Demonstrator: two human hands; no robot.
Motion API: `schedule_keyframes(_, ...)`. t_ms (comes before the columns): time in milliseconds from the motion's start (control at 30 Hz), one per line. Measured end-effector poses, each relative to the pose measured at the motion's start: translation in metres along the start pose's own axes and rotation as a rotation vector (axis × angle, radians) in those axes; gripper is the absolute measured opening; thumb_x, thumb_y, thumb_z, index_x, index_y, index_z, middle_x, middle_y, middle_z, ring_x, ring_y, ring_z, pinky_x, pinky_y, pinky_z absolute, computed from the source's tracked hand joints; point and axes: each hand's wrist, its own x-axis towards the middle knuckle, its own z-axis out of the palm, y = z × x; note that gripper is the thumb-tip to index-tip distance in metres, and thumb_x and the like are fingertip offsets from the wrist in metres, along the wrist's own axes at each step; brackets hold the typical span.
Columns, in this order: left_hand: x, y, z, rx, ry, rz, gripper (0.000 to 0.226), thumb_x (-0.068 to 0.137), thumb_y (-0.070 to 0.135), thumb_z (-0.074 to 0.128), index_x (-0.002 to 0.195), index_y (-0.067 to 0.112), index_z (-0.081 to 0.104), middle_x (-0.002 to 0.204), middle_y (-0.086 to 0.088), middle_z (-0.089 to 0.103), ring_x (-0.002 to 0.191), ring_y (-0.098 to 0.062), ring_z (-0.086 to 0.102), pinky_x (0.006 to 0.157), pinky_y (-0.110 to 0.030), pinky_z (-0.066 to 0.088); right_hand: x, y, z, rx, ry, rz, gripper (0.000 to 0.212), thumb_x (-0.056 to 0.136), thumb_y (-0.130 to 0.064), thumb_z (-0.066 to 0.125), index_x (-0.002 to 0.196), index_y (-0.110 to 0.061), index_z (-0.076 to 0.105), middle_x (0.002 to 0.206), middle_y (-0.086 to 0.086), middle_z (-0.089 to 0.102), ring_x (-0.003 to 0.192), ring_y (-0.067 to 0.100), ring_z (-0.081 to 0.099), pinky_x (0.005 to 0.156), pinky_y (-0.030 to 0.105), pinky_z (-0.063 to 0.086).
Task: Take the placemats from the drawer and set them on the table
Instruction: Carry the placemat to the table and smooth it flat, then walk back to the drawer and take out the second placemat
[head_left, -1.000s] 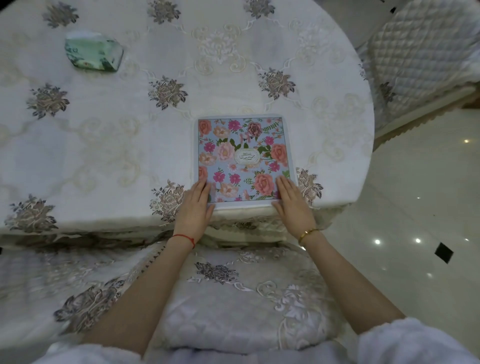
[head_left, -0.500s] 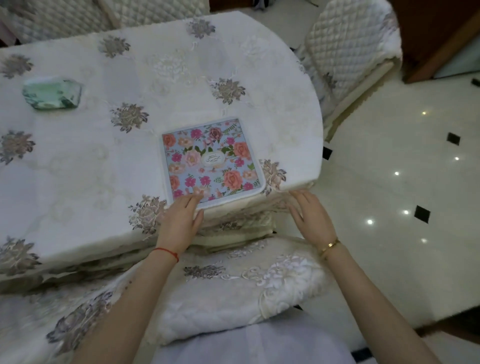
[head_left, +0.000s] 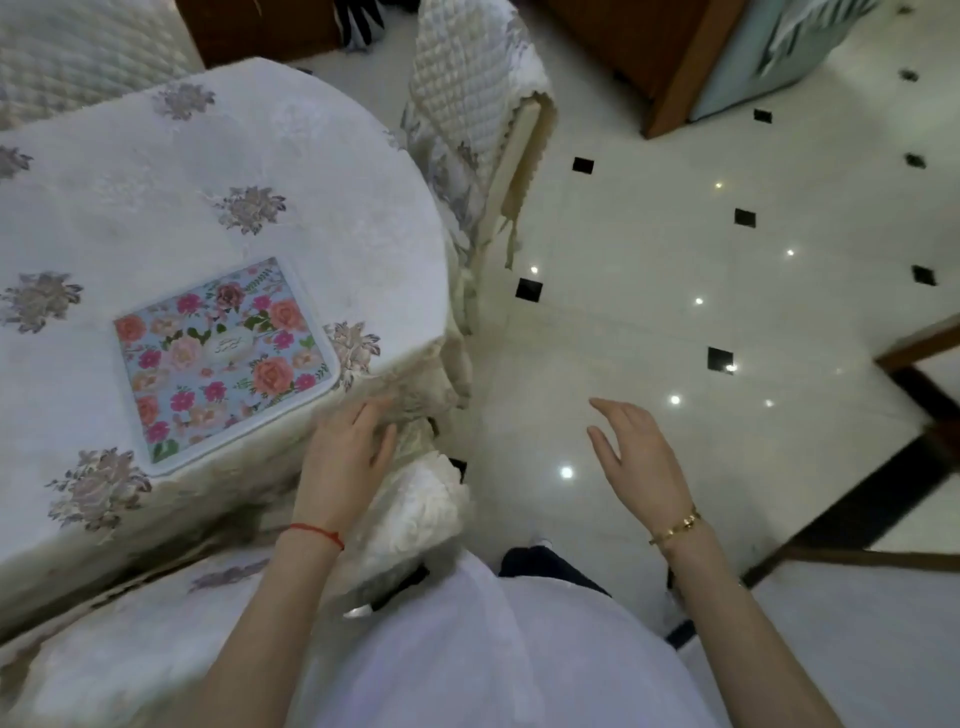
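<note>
A square placemat (head_left: 223, 358) with pink and orange flowers on light blue lies flat on the table (head_left: 156, 182), close to its near edge. My left hand (head_left: 345, 457) hovers just off that edge, right of the placemat, fingers apart and holding nothing. Further right, over the floor, my right hand (head_left: 636, 457) is also spread and holds nothing. No drawer is in view.
A cream embroidered cloth drapes over the table's sides. One quilted chair (head_left: 467, 104) stands at the table's right, and another cushioned chair seat (head_left: 130, 639) sits tucked under the near edge. Glossy white floor tiles (head_left: 675, 249) stretch to the right, with wooden furniture (head_left: 665, 52) beyond.
Both hands have come off the placemat and drawn back past the table edge. The view has swung right, and the right hand now hangs over the floor.
</note>
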Motion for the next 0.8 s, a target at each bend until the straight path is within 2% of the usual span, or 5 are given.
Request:
schedule_keyframes(133, 0.018, 0.076, 0.035, -0.066, 0.007, 0.033, 0.028, 0.09, 0.013, 0.061, 0.117, 0.011, 0.062, 0.108, -0.009, 0.067, 0.093, -0.029, 0.063, 0.082, -0.04, 0.053, -0.011, 0.064, -0.043, -0.016, 0.027, 0.065, 0.035, 0.096, -0.015, 0.054, 0.13, -0.005, 0.055, 0.126, 0.012, 0.06, 0.118, 0.027, 0.053, 0.104, 0.029, 0.036)
schedule_keyframes(233, 0.035, 0.12, 0.057, -0.084, -0.015, 0.042, 0.03, 0.092, 0.017, 0.058, 0.121, 0.015, 0.06, 0.107, -0.003, 0.065, 0.092, -0.023, 0.061, 0.082, -0.037, 0.051, -0.009, 0.102, -0.065, -0.014, 0.046, 0.116, 0.035, 0.096, -0.015, 0.054, 0.13, -0.006, 0.055, 0.126, 0.011, 0.06, 0.119, 0.026, 0.052, 0.103, 0.026, 0.035)
schedule_keyframes(467, 0.094, 0.169, 0.09, -0.072, -0.077, 0.052, 0.031, 0.093, 0.021, 0.056, 0.124, 0.016, 0.059, 0.113, -0.006, 0.065, 0.098, -0.021, 0.061, 0.084, -0.029, 0.048, 0.022, 0.164, -0.08, 0.026, 0.043, 0.187, 0.035, 0.095, -0.014, 0.056, 0.129, -0.006, 0.056, 0.125, 0.01, 0.061, 0.118, 0.024, 0.054, 0.102, 0.024, 0.036)
schedule_keyframes(633, 0.168, 0.189, 0.117, -0.079, -0.095, 0.031, 0.033, 0.094, 0.019, 0.055, 0.127, 0.014, 0.058, 0.117, -0.007, 0.065, 0.103, -0.022, 0.061, 0.089, -0.033, 0.05, 0.083, 0.209, -0.084, 0.053, 0.012, 0.238, 0.037, 0.097, -0.019, 0.053, 0.132, -0.009, 0.053, 0.128, 0.007, 0.059, 0.12, 0.021, 0.052, 0.102, 0.022, 0.033)
schedule_keyframes(800, 0.277, 0.206, 0.14, -0.101, -0.103, 0.028, 0.034, 0.095, 0.02, 0.053, 0.128, 0.015, 0.057, 0.122, -0.006, 0.062, 0.111, -0.021, 0.058, 0.094, -0.035, 0.049, 0.189, 0.245, -0.103, 0.046, 0.023, 0.249, 0.036, 0.096, -0.016, 0.054, 0.131, -0.008, 0.054, 0.127, 0.009, 0.06, 0.12, 0.022, 0.053, 0.102, 0.02, 0.033)
